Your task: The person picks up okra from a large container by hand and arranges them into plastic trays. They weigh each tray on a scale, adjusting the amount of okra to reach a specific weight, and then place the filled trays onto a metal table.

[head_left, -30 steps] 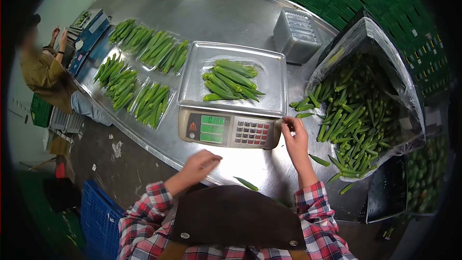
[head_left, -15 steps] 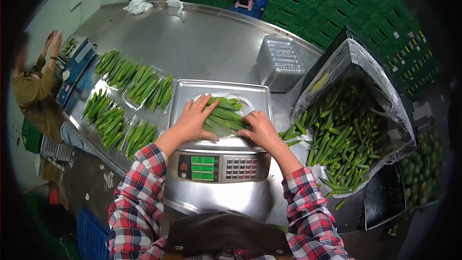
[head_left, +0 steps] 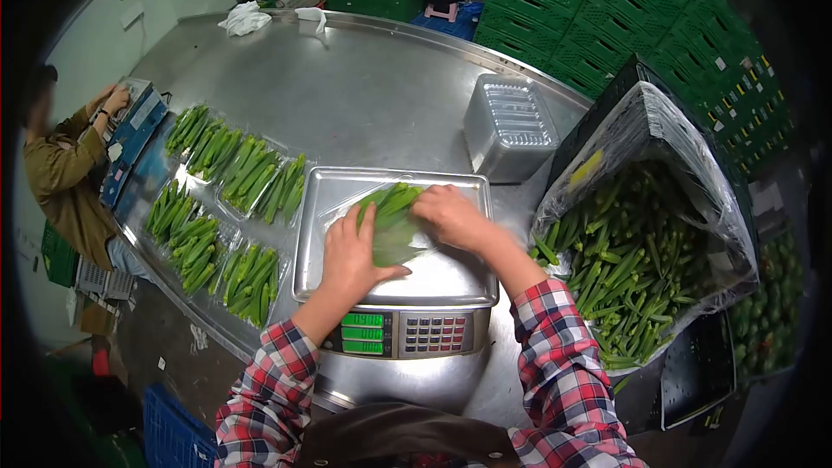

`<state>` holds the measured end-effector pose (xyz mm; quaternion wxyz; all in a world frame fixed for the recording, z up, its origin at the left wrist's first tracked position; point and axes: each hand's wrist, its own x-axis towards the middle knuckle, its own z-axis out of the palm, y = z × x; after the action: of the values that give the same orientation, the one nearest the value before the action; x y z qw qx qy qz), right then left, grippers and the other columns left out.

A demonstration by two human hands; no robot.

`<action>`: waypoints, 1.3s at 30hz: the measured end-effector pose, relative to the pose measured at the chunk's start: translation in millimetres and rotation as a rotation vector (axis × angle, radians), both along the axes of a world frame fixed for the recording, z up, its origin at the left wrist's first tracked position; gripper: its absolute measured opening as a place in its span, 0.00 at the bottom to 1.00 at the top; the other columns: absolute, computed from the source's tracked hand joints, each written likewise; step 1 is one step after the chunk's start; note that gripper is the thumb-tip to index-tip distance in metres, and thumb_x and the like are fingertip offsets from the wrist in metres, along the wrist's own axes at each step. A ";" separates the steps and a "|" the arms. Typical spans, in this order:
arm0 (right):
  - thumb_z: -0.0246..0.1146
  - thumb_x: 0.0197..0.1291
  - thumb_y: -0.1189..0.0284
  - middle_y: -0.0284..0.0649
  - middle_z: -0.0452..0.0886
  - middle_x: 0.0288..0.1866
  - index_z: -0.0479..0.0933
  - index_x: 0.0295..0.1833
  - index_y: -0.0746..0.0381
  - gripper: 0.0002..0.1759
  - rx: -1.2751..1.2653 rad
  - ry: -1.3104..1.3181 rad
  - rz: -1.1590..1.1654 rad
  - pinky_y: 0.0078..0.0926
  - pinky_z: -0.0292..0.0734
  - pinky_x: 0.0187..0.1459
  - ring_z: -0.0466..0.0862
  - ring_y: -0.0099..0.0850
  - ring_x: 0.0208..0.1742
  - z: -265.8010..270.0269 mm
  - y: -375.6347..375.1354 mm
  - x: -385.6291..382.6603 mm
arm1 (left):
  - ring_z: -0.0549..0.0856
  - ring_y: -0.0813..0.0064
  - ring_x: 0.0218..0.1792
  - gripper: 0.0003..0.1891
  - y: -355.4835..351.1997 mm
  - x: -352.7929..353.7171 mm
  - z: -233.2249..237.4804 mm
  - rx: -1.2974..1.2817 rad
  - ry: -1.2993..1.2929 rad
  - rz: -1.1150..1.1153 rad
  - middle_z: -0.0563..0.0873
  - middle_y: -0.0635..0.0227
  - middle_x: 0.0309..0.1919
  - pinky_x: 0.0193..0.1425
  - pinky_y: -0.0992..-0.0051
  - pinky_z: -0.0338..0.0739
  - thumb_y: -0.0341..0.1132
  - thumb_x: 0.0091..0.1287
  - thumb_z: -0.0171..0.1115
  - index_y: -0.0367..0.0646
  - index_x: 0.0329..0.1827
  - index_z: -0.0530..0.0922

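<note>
A clear plastic tray of green okra (head_left: 392, 202) sits on the steel pan (head_left: 329, 178) of a weighing scale. My left hand (head_left: 354, 253) wraps round the tray's left side, thumb across the near edge and fingers along the okra. At the right end, my right hand (head_left: 452, 218) has its fingers curled in against the okra, with the fingertips partly hidden. Part of the tray is smeared by motion. Below the pan, the scale's lit green display (head_left: 362, 333) sits beside its keypad (head_left: 435, 334).
Filled okra trays (head_left: 251, 175) lie to the left. Stacked clear trays (head_left: 518, 117) stand behind the scale. On the right, a lined crate (head_left: 685, 126) tips forward, full of loose okra (head_left: 620, 269). A co-worker (head_left: 69, 169) handles a blue device (head_left: 134, 134) at far left.
The okra tray has turned more upright on the pan, and both hands have shifted round it. The display reading differs. The co-worker's hands have come down onto the blue device.
</note>
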<state>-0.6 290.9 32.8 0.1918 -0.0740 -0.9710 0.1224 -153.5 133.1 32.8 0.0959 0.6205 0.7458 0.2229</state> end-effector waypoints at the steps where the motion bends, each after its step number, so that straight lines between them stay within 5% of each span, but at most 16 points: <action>1: 0.63 0.44 0.77 0.36 0.78 0.40 0.76 0.38 0.60 0.11 -0.029 -0.008 0.010 0.34 0.69 0.47 0.75 0.38 0.46 -5.7 -3.1 -2.0 | 0.59 0.49 0.66 0.57 -1.2 0.5 4.8 -0.004 0.048 0.001 0.61 0.46 0.64 0.69 0.55 0.52 0.59 0.32 0.75 0.34 0.65 0.61; 4: 0.63 0.45 0.78 0.38 0.78 0.45 0.75 0.41 0.61 0.14 -0.362 0.199 0.000 0.35 0.64 0.56 0.73 0.39 0.52 -7.2 -1.1 1.4 | 0.59 0.50 0.67 0.58 -2.9 -2.2 10.9 0.023 0.169 0.002 0.62 0.46 0.64 0.69 0.51 0.51 0.60 0.32 0.74 0.34 0.65 0.61; 5: 0.64 0.47 0.77 0.41 0.77 0.46 0.76 0.41 0.63 0.13 -0.455 0.289 -0.180 0.35 0.65 0.57 0.72 0.41 0.52 -9.2 0.0 5.5 | 0.59 0.50 0.67 0.58 -3.6 -6.0 9.8 0.061 0.193 0.005 0.62 0.46 0.64 0.69 0.51 0.50 0.61 0.32 0.74 0.34 0.65 0.61; 8: 0.64 0.49 0.76 0.44 0.76 0.48 0.77 0.43 0.63 0.13 -0.357 0.219 -0.460 0.35 0.66 0.57 0.72 0.42 0.53 -11.6 1.6 13.9 | 0.58 0.49 0.67 0.57 -0.3 -10.1 -4.4 0.068 0.178 -0.018 0.62 0.45 0.64 0.68 0.50 0.50 0.61 0.33 0.73 0.35 0.65 0.61; 12: 0.60 0.54 0.72 0.47 0.75 0.49 0.75 0.46 0.63 0.13 -0.138 0.204 -0.302 0.37 0.67 0.55 0.73 0.44 0.52 -31.1 -11.8 5.6 | 0.59 0.48 0.67 0.57 7.0 3.2 -11.0 0.031 0.128 0.024 0.63 0.45 0.64 0.69 0.50 0.50 0.61 0.34 0.73 0.34 0.65 0.61; 16: 0.56 0.59 0.69 0.52 0.76 0.49 0.75 0.44 0.67 0.13 -0.526 0.276 -0.627 0.40 0.69 0.52 0.75 0.49 0.50 -34.5 -6.1 15.7 | 0.64 0.49 0.63 0.48 -6.9 -8.0 3.2 0.135 0.087 0.083 0.66 0.46 0.61 0.67 0.55 0.57 0.54 0.44 0.71 0.33 0.64 0.62; 18: 0.53 0.60 0.67 0.55 0.77 0.46 0.76 0.45 0.68 0.15 -0.630 0.086 -0.677 0.40 0.69 0.52 0.76 0.51 0.49 -31.3 -1.3 25.1 | 0.68 0.49 0.60 0.43 -28.5 -33.1 -2.2 0.265 -0.007 0.176 0.69 0.46 0.58 0.64 0.58 0.62 0.48 0.49 0.70 0.33 0.64 0.62; 19: 0.54 0.60 0.67 0.56 0.79 0.39 0.76 0.44 0.69 0.16 -0.669 0.030 -0.669 0.40 0.70 0.50 0.77 0.52 0.46 -35.8 0.6 26.0 | 0.72 0.50 0.55 0.35 -39.2 -38.1 -2.9 0.236 0.015 0.253 0.72 0.46 0.53 0.57 0.63 0.68 0.38 0.56 0.65 0.32 0.63 0.62; 22: 0.54 0.59 0.67 0.56 0.79 0.35 0.76 0.42 0.69 0.16 -0.819 -0.106 -0.655 0.40 0.71 0.49 0.77 0.53 0.45 -20.4 -8.9 16.0 | 0.77 0.58 0.46 0.31 -50.5 -44.9 -14.7 -0.010 -0.184 0.341 0.75 0.48 0.48 0.48 0.68 0.72 0.32 0.57 0.63 0.34 0.64 0.63; 23: 0.55 0.60 0.67 0.54 0.80 0.28 0.74 0.42 0.71 0.15 -0.753 -0.053 -0.610 0.37 0.76 0.39 0.82 0.47 0.34 -23.4 -12.2 10.9 | 0.75 0.52 0.50 0.30 -47.8 -35.8 -3.6 -0.068 -0.319 0.353 0.72 0.46 0.50 0.52 0.63 0.71 0.28 0.58 0.58 0.35 0.65 0.60; 26: 0.55 0.61 0.69 0.48 0.78 0.24 0.72 0.42 0.72 0.14 -1.102 0.006 -0.617 0.30 0.77 0.27 0.82 0.34 0.25 -19.3 -23.0 9.7 | 0.78 0.48 0.45 0.31 -45.9 -36.7 -21.3 0.215 -0.304 0.312 0.70 0.46 0.51 0.51 0.61 0.71 0.23 0.57 0.55 0.39 0.67 0.59; 27: 0.55 0.63 0.72 0.43 0.77 0.23 0.70 0.44 0.73 0.13 -1.178 0.123 -0.548 0.23 0.73 0.19 0.78 0.25 0.19 -26.3 -25.9 11.9 | 0.80 0.58 0.40 0.32 -47.0 -39.6 -22.5 0.259 -0.278 0.307 0.70 0.51 0.51 0.43 0.65 0.76 0.21 0.60 0.52 0.42 0.69 0.56; 31: 0.56 0.62 0.74 0.42 0.77 0.24 0.70 0.43 0.72 0.11 -1.318 0.262 -0.503 0.22 0.73 0.21 0.77 0.26 0.18 -7.4 -41.5 12.4 | 0.74 0.84 0.31 0.28 -61.7 -32.3 -13.0 0.553 -1.121 0.414 0.71 0.63 0.47 0.29 0.78 0.77 0.29 0.67 0.52 0.43 0.69 0.53; 35: 0.54 0.64 0.74 0.43 0.79 0.33 0.70 0.44 0.72 0.10 -1.342 0.246 -0.435 0.22 0.74 0.23 0.78 0.26 0.21 7.1 -56.4 -10.4 | 0.76 0.79 0.22 0.19 -86.8 -56.9 -24.8 0.329 -1.659 0.450 0.74 0.73 0.27 0.25 0.71 0.81 0.44 0.71 0.47 0.41 0.58 0.65; 39: 0.55 0.64 0.73 0.45 0.80 0.40 0.70 0.48 0.72 0.13 -1.232 0.189 -0.361 0.23 0.76 0.26 0.79 0.27 0.26 12.3 -70.6 -48.8 | 0.81 0.65 0.45 0.23 -116.2 -76.5 -3.8 0.274 -1.773 0.388 0.75 0.62 0.52 0.26 0.66 0.82 0.48 0.72 0.42 0.43 0.62 0.61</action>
<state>-49.4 220.3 45.2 0.2164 -0.3214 -0.6741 0.6289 -230.0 16.9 29.0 0.5193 0.0924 0.4573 0.7160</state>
